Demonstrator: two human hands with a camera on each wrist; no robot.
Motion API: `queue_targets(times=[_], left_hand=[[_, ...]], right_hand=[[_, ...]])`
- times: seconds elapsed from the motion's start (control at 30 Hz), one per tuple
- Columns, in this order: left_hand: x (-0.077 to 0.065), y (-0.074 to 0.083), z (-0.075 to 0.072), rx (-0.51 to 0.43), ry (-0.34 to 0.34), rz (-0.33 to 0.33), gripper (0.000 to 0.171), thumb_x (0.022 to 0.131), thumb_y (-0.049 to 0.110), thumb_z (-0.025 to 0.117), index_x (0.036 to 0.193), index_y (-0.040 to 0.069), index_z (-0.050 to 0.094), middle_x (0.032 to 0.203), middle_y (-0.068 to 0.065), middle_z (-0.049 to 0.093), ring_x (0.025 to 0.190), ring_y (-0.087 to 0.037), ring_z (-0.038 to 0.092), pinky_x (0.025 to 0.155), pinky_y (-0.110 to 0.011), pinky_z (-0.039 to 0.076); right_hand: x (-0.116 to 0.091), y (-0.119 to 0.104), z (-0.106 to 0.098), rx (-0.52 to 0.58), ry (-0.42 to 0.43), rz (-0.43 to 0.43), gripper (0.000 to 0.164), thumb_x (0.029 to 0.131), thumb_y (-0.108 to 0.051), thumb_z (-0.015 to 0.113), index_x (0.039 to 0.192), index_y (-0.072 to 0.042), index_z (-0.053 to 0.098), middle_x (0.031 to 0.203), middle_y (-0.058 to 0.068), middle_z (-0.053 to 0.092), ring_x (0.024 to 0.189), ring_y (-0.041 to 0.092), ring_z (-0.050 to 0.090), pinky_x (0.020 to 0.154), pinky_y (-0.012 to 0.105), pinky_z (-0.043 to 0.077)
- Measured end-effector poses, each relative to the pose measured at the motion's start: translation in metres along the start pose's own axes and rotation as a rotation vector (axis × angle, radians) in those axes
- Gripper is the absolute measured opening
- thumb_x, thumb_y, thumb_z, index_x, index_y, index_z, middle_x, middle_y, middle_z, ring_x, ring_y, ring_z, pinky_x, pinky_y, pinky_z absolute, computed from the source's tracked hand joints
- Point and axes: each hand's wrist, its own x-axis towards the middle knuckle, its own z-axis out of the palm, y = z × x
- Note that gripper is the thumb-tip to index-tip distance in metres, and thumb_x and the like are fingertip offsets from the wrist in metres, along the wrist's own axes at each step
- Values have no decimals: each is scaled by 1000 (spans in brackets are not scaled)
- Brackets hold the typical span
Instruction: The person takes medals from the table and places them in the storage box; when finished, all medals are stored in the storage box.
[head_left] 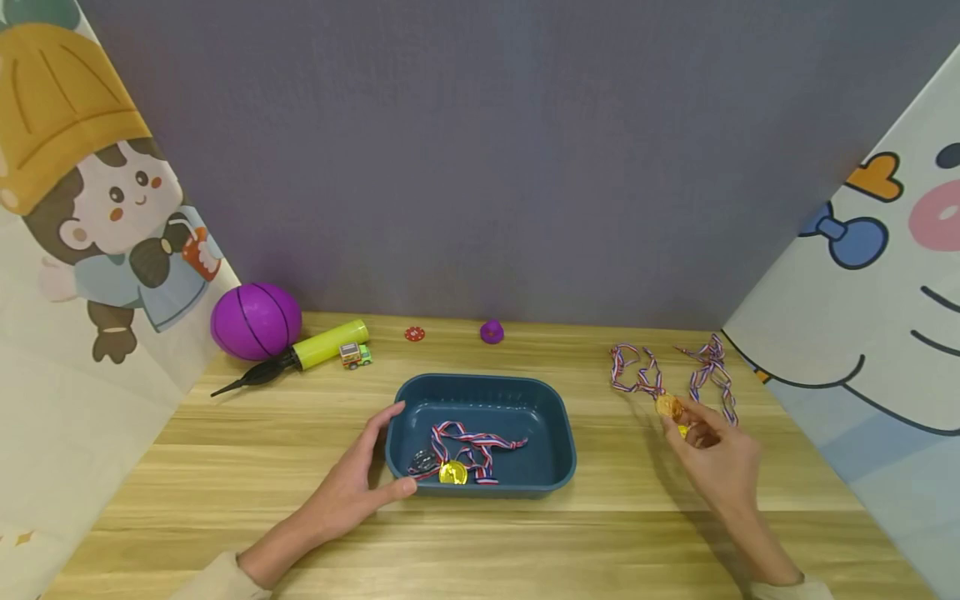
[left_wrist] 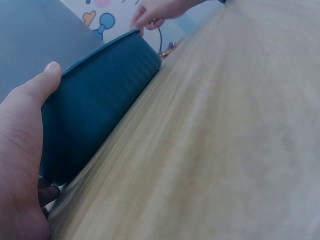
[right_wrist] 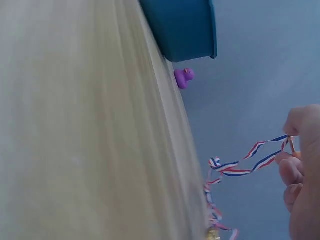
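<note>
A dark blue plastic bin [head_left: 480, 490] stands on the table, holding a gold medal [head_left: 453, 472], a dark round thing [head_left: 423, 461] and striped ribbon [head_left: 480, 438]. My left hand [head_left: 352, 479] grips the bin's left end, thumb at the front wall and fingers round the far side. To the right of the bin, my right hand [head_left: 716, 458] pinches another gold medal [head_left: 667, 406] just above the table. Its red, white and blue ribbon [right_wrist: 250, 162] trails from the fingers. A further gold medal [head_left: 683, 432] shows partly behind that hand, near a second striped ribbon [head_left: 712, 375].
Along the back edge are a purple ball [head_left: 257, 322], a yellow hand pump [head_left: 322, 345], a toy truck [head_left: 355, 356], a red poker chip [head_left: 414, 333] and a purple rubber duck [right_wrist: 184, 77]. A grey panel [head_left: 480, 167] closes off the back; printed panels flank both sides.
</note>
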Motion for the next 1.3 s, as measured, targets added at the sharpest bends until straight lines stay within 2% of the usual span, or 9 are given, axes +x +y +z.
queue_targets(times=[0.13,0.27,0.4,0.67,0.77,0.87,1.0,1.2,1.3], left_hand=[[0,-1,0,-2,-1,-1,101,96,29,87,176,27,25,172,-24,42,156,-50,43,124,-72,31],[0,0,0,-10,-5,-7,101,96,29,87,176,28,24,172,-25,42,156,-50,43,124,-71,31],[0,0,0,-7,-6,-13,102,96,30,87,176,29,24,172,-25,42,156,-51,43,124,-71,32],[-1,1,0,-5,-3,-18,102,96,31,87,176,29,23,173,-27,40,157,-52,41,125,-71,31],[0,1,0,0,-3,-18,102,96,33,87,176,28,23,173,-27,39,157,-54,40,125,-72,31],[0,1,0,3,-4,-19,102,96,34,87,176,29,24,173,-28,38,157,-55,39,125,-73,30],[0,1,0,-2,-2,-14,102,96,33,86,176,29,24,173,-28,38,157,-55,39,125,-73,30],[0,0,0,-16,-6,-6,102,96,30,87,176,28,23,172,-27,40,157,-53,41,125,-71,31],[0,0,0,-13,-9,-9,102,97,30,87,176,29,23,172,-26,41,157,-51,42,125,-71,31]], right_hand=[[7,-5,0,39,32,-37,33,78,7,88,111,4,85,77,-13,72,59,-9,54,55,4,44],[12,-9,2,54,62,-83,34,76,7,88,110,5,84,73,-14,69,59,-10,54,55,3,42],[18,-18,6,90,69,-79,34,76,10,85,110,8,83,75,-18,66,60,-11,54,55,3,43],[35,-64,11,161,91,-186,27,76,12,76,103,19,78,73,24,67,62,-10,53,57,1,41],[39,-72,13,186,85,-191,28,77,12,76,103,19,78,73,21,67,61,-9,54,56,2,41],[42,-72,17,214,75,-186,29,77,14,76,105,18,78,74,7,68,62,-9,55,56,3,42],[45,-71,22,229,58,-169,31,78,18,77,109,17,79,78,2,68,64,-9,56,57,3,44],[48,-75,26,225,34,-157,35,79,19,79,113,15,79,81,23,68,67,-9,57,59,3,45],[49,-84,26,232,41,-162,34,79,20,78,113,17,78,80,24,67,67,-8,57,59,3,46]])
